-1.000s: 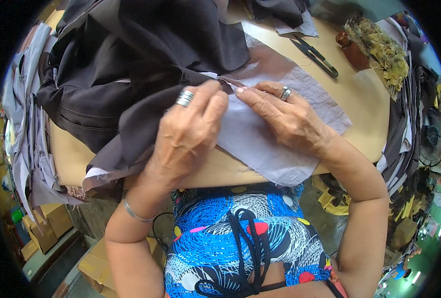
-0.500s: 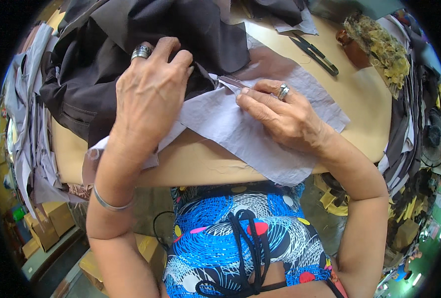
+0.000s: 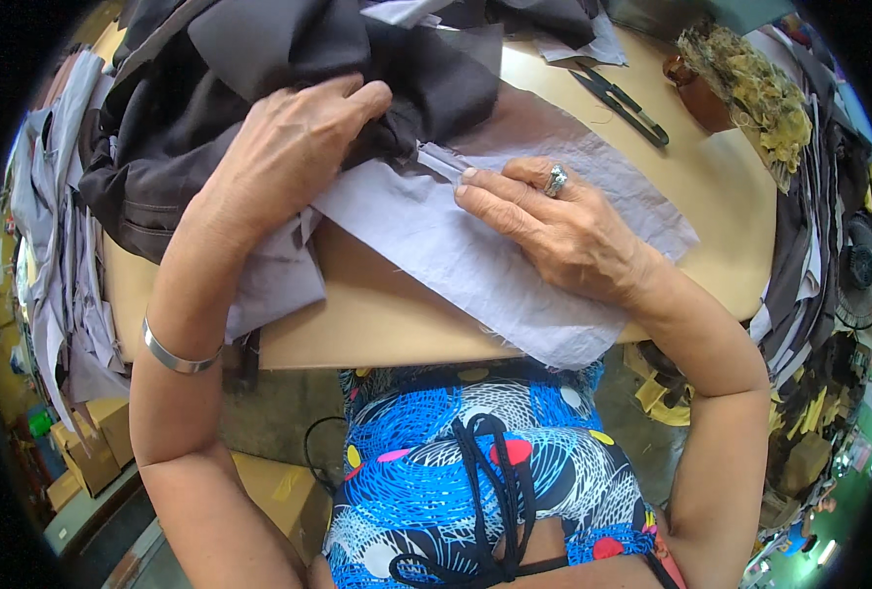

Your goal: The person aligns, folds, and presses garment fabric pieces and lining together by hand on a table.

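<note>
The counter (image 3: 731, 196) carries dark cloth (image 3: 289, 44) bunched far left and pale cloth (image 3: 475, 255) spread flat before the person. Below stands a cardboard box (image 3: 277, 486), contents unseen. The right hand's (image 3: 573, 221) grip pinches the pale cloth's narrow folded edge (image 3: 439, 162), seemingly to steady it. The left hand (image 3: 303, 133) touches the dark cloth, apparently to hold its bulk aside; whether it grasps any, I cannot tell.

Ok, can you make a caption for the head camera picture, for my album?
Left grip on dark cloth, right grip on pale cloth, black snips lying on the table.
</note>
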`<action>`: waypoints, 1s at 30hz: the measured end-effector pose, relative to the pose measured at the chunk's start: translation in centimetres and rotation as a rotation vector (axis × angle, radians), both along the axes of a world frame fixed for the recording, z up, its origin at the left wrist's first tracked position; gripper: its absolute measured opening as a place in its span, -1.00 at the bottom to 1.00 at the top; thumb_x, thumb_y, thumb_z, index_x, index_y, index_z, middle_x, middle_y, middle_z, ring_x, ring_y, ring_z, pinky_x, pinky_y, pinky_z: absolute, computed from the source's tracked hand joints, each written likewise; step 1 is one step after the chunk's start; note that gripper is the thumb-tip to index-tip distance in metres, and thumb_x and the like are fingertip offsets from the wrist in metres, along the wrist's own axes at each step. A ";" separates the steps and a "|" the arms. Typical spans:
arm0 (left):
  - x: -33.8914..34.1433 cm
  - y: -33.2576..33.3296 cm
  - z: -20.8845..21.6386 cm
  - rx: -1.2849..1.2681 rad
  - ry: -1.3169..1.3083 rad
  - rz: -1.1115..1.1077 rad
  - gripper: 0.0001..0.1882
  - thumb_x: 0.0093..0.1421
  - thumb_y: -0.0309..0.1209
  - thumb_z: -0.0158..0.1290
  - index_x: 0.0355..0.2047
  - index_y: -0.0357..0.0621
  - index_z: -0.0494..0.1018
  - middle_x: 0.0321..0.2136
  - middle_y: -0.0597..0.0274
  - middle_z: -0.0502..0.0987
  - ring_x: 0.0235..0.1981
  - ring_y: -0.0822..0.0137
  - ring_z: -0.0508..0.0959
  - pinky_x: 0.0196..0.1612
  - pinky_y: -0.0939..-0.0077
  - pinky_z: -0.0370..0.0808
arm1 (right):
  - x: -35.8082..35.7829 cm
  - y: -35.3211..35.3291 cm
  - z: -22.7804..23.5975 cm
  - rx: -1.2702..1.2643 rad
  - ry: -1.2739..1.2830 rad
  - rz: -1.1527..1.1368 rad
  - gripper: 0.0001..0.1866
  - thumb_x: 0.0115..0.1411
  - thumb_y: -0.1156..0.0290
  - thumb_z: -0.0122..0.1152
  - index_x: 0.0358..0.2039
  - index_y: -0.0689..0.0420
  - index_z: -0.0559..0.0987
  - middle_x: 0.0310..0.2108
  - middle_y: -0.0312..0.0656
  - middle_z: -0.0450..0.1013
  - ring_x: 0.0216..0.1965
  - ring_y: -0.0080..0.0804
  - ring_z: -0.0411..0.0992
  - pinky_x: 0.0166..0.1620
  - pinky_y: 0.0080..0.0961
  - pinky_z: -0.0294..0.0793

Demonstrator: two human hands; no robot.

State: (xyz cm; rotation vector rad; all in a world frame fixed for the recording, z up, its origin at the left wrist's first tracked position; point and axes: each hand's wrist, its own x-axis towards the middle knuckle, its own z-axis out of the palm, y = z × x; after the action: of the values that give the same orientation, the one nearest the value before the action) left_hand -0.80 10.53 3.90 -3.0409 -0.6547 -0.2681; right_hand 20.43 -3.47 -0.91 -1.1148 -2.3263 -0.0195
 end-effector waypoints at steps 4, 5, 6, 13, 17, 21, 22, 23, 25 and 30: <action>0.1 0.2 0.0 0.165 0.061 -0.012 -0.75 0.04 -0.57 -0.02 -0.23 -0.10 0.39 -0.38 0.09 0.47 -0.37 0.09 0.55 -0.32 0.30 0.50 | -0.1 0.3 -0.1 0.002 -0.102 0.026 -0.68 0.05 0.41 0.01 -0.14 0.19 0.42 -0.06 -0.10 0.39 -0.12 -0.25 0.39 -0.06 -0.40 0.41; 0.2 0.2 0.0 0.167 0.071 -0.015 -0.74 0.03 -0.57 -0.01 -0.22 -0.10 0.39 -0.39 0.09 0.47 -0.36 0.09 0.55 -0.31 0.30 0.50 | -0.1 0.2 0.1 -0.014 -0.113 0.026 -0.70 0.05 0.41 0.01 -0.16 0.19 0.41 -0.05 -0.09 0.37 -0.11 -0.24 0.39 -0.06 -0.40 0.41; 0.3 0.1 0.1 0.170 0.082 -0.017 -0.73 0.03 -0.57 -0.01 -0.22 -0.10 0.39 -0.39 0.09 0.47 -0.36 0.09 0.55 -0.31 0.30 0.50 | -0.1 0.1 0.3 -0.016 -0.115 0.020 -0.70 0.05 0.41 0.01 -0.16 0.19 0.41 -0.05 -0.09 0.37 -0.11 -0.24 0.39 -0.06 -0.40 0.41; 0.4 0.0 0.4 0.132 0.092 0.000 -0.70 0.00 -0.61 -0.01 -0.20 -0.14 0.37 -0.37 0.07 0.48 -0.30 0.08 0.54 -0.27 0.29 0.49 | -0.6 0.7 0.7 -0.014 -0.177 0.001 -0.74 -0.02 0.44 0.07 -0.26 0.16 0.42 -0.08 -0.10 0.39 -0.18 -0.25 0.39 -0.10 -0.41 0.41; 0.0 0.1 2.0 -0.070 0.077 0.019 -0.74 0.08 -0.43 0.01 -0.18 -0.17 0.37 -0.26 0.03 0.47 -0.22 0.03 0.51 -0.16 0.26 0.43 | -1.5 1.7 1.3 0.057 -0.222 0.010 -0.78 -0.04 0.40 0.05 -0.33 0.13 0.40 -0.37 -0.20 0.41 -0.29 -0.37 0.42 -0.21 -0.48 0.44; 2.5 -0.4 1.3 -0.020 0.049 0.188 -0.58 0.18 -0.11 -0.04 -0.12 -0.18 0.39 -0.13 0.04 0.44 -0.15 0.03 0.50 -0.07 0.28 0.40 | -2.0 2.4 0.0 0.187 -0.093 -0.008 -0.79 -0.07 0.39 0.08 -0.35 0.10 0.43 -0.46 -0.26 0.38 -0.33 -0.39 0.42 -0.27 -0.47 0.43; 3.4 -0.9 0.5 0.074 0.094 0.263 -0.56 0.18 -0.06 -0.05 -0.10 -0.14 0.39 -0.13 0.06 0.45 -0.15 0.03 0.50 -0.08 0.27 0.41 | -2.0 2.3 -0.3 0.188 -0.092 -0.005 -0.79 -0.07 0.39 0.08 -0.35 0.10 0.43 -0.46 -0.26 0.38 -0.33 -0.39 0.42 -0.27 -0.47 0.43; 3.9 -1.2 -0.1 0.093 0.132 0.301 -0.51 0.17 0.01 -0.07 -0.06 -0.08 0.39 -0.09 0.08 0.43 -0.17 0.03 0.51 -0.12 0.25 0.43 | -2.2 2.1 -0.4 0.209 -0.103 -0.023 -0.78 -0.08 0.40 0.08 -0.35 0.11 0.43 -0.47 -0.26 0.37 -0.33 -0.38 0.42 -0.26 -0.47 0.43; 3.5 -0.9 -1.2 0.111 0.123 0.288 -0.56 0.15 -0.06 -0.02 -0.09 -0.09 0.39 -0.19 0.06 0.49 -0.23 0.04 0.53 -0.18 0.20 0.44 | -2.2 1.7 -0.2 0.119 -0.010 0.019 -0.63 -0.12 0.56 0.17 -0.22 0.18 0.41 -0.23 -0.08 0.43 -0.28 -0.22 0.42 -0.23 -0.40 0.44; 3.2 -0.1 -1.8 -0.066 0.082 0.192 -0.80 0.11 -0.29 -0.01 -0.31 -0.12 0.42 -0.40 0.06 0.56 -0.37 0.04 0.57 -0.29 0.14 0.45 | -2.0 1.8 -0.6 0.083 -0.012 0.013 -0.68 -0.08 0.45 0.09 -0.25 0.20 0.39 -0.32 -0.14 0.35 -0.30 -0.25 0.39 -0.24 -0.42 0.44</action>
State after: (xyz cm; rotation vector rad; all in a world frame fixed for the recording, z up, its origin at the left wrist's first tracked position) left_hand 2.40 10.48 2.13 -3.0013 -0.9589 -0.1185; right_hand 18.46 -1.63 -1.50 -1.0608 -2.3217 -0.1177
